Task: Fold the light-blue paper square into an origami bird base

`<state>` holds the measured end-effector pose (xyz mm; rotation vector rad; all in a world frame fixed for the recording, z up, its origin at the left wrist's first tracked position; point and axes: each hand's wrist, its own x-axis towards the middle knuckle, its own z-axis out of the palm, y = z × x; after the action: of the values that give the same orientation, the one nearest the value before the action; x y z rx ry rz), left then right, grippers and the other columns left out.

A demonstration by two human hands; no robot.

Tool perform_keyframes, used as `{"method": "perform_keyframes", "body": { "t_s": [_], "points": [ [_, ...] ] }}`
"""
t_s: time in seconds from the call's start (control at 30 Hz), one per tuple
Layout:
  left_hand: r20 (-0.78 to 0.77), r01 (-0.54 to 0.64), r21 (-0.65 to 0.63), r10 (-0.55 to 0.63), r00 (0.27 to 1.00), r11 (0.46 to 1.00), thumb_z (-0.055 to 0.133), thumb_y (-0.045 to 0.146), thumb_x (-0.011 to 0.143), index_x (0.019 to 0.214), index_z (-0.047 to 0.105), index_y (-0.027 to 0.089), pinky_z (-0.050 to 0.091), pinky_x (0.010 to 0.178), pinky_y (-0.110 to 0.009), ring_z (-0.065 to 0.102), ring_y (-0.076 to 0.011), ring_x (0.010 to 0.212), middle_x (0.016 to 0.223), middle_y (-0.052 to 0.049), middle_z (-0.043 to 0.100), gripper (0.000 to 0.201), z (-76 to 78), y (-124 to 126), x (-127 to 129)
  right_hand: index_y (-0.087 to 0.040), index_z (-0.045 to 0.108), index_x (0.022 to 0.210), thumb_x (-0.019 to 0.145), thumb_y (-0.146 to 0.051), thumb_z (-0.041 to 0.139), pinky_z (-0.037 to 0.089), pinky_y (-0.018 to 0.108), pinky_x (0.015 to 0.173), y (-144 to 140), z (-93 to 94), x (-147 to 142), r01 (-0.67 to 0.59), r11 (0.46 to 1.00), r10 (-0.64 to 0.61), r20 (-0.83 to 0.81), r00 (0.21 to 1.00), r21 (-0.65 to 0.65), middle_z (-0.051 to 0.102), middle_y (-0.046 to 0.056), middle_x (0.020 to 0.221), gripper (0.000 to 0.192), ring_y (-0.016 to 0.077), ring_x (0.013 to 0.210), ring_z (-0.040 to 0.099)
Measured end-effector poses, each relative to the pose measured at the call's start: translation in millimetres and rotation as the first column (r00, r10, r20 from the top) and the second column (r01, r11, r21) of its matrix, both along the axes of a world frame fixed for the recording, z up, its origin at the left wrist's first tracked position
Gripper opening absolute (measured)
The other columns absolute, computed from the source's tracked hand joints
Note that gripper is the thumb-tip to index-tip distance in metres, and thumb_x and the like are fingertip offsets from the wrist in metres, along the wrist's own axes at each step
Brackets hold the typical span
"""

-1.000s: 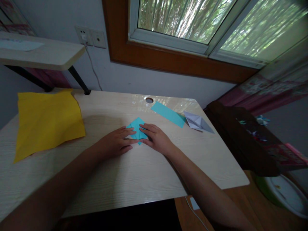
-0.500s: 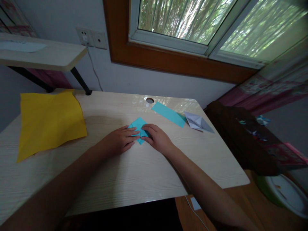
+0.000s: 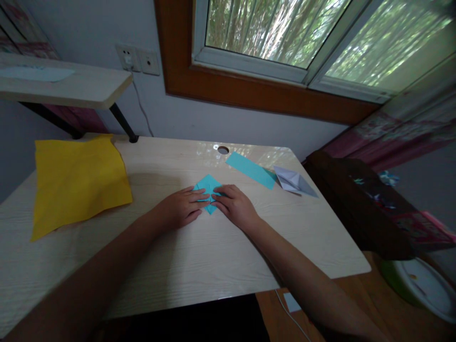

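Observation:
A small sheet of light-blue origami paper (image 3: 208, 182), folded into a diamond with creases, lies flat on the desk. My left hand (image 3: 180, 208) rests on its left part, palm down, with fingers stretched out and apart. At the right corner, my right hand (image 3: 239, 207) has its fingertips and thumb drawn close together on the paper, gripping a flap near the middle. Fingers cover part of both sides of the diamond, so the folds under them are hidden.
On the wooden desk (image 3: 221, 256) lie a large yellow sheet (image 3: 81, 185) at left, a light-blue paper strip (image 3: 251, 170) and a folded white paper piece (image 3: 292, 179) at back right. A raised shelf (image 3: 89, 85) stands back left. A round cable hole (image 3: 223, 150) is near the back edge.
The view has shifted slightly. The right thumb and fingertips have come closer together over the middle of the blue paper; the left hand stays on it.

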<state>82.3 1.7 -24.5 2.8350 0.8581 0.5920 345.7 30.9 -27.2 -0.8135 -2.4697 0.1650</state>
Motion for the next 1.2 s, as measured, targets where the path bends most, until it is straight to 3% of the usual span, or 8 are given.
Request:
{"method": "perform_keyframes", "body": {
  "t_s": [0.23, 0.5, 0.7, 1.07, 1.2],
  "points": [
    [0.007, -0.013, 0.01, 0.013, 1.0, 1.0, 0.051, 0.025, 0.101, 0.141, 0.057, 0.019, 0.037, 0.12, -0.052, 0.053, -0.0252, 0.139, 0.145, -0.011, 0.061, 0.041, -5.7, 0.7, -2.1, -0.024, 0.077, 0.113, 0.098, -0.03, 0.062, 0.06, 0.045, 0.09, -1.5, -1.6, 3.9, -0.056, 0.998, 0.056, -0.024, 0.998, -0.011, 0.073, 0.011, 0.114, 0.022, 0.0251, 0.105, 0.066],
    [-0.023, 0.001, 0.026, -0.001, 1.0, 1.0, 0.049, 0.025, 0.103, 0.137, 0.062, 0.022, 0.037, 0.12, -0.052, 0.051, -0.0245, 0.141, 0.145, -0.011, 0.061, 0.037, -5.1, 0.1, -1.9, -0.024, 0.077, 0.113, 0.098, -0.024, 0.061, 0.06, 0.044, 0.098, -0.3, 1.0, 13.4, -0.182, 0.977, 0.168, -0.127, 0.978, -0.109, 0.075, 0.01, 0.12, 0.022, 0.0223, 0.112, 0.071],
    [-0.01, -0.001, -0.006, 0.001, 1.0, 1.0, 0.051, 0.024, 0.101, 0.14, 0.06, 0.022, 0.036, 0.121, -0.052, 0.047, -0.0248, 0.144, 0.148, -0.011, 0.057, 0.039, -5.3, -0.8, -2.6, -0.025, 0.075, 0.116, 0.097, -0.024, 0.062, 0.057, 0.047, 0.103, -2.1, 5.3, 15.5, -0.232, 0.969, 0.226, -0.076, 0.971, -0.081, 0.071, 0.01, 0.128, 0.024, 0.0238, 0.12, 0.067],
    [-0.024, 0.028, -0.036, -0.029, 0.999, 0.999, 0.055, 0.022, 0.1, 0.136, 0.062, 0.024, 0.036, 0.121, -0.055, 0.045, -0.0264, 0.145, 0.15, -0.011, 0.056, 0.038, 0.7, -4.1, -3.9, -0.028, 0.075, 0.119, 0.096, -0.03, 0.063, 0.056, 0.045, 0.096, -5.5, 9.7, 15.2, -0.211, 0.974, 0.211, 0.0, 0.977, -0.079, 0.066, 0.011, 0.116, 0.026, 0.025, 0.113, 0.063],
    [0.03, -0.035, -0.005, 0.036, 0.999, 0.999, 0.058, 0.019, 0.097, 0.129, 0.068, 0.024, 0.043, 0.118, -0.052, 0.047, -0.0289, 0.142, 0.148, -0.013, 0.055, 0.034, 4.2, -7.1, -3.1, -0.029, 0.074, 0.119, 0.096, -0.029, 0.063, 0.055, 0.047, 0.098, -4.9, 10.7, 12.6, -0.224, 0.971, 0.223, -0.024, 0.975, -0.08, 0.067, 0.01, 0.116, 0.026, 0.0249, 0.116, 0.062]
  ]
}}
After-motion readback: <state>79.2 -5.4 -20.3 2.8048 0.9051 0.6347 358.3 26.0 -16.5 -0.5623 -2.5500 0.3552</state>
